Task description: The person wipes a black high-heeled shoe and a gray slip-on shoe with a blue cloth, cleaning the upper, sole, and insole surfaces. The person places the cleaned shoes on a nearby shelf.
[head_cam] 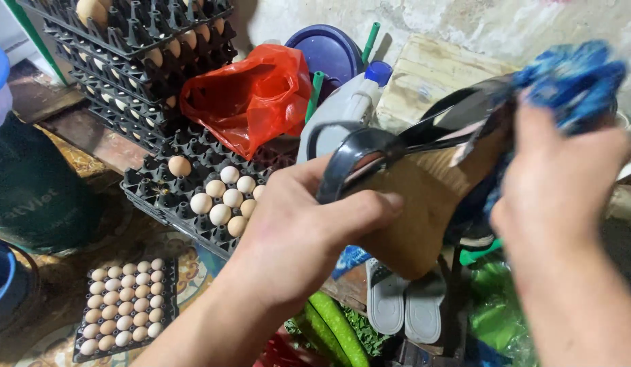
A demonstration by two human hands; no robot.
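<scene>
My left hand (302,228) grips a sandal (424,204) with a tan sole and glossy black straps, held up sole-side towards me at the middle of the view. Against the sandal's right end, my right hand (557,183) presses a blue cloth (574,75). The cloth bunches above my fingers and hangs down behind the sandal.
Black egg trays (135,41) stand stacked at top left; a lower tray (193,204) holds several eggs, and a full tray (122,306) lies on the patterned floor. A red plastic bag (251,95), a white jug with blue cap (349,102), a wooden block (431,68) and grey slippers (404,306) lie around.
</scene>
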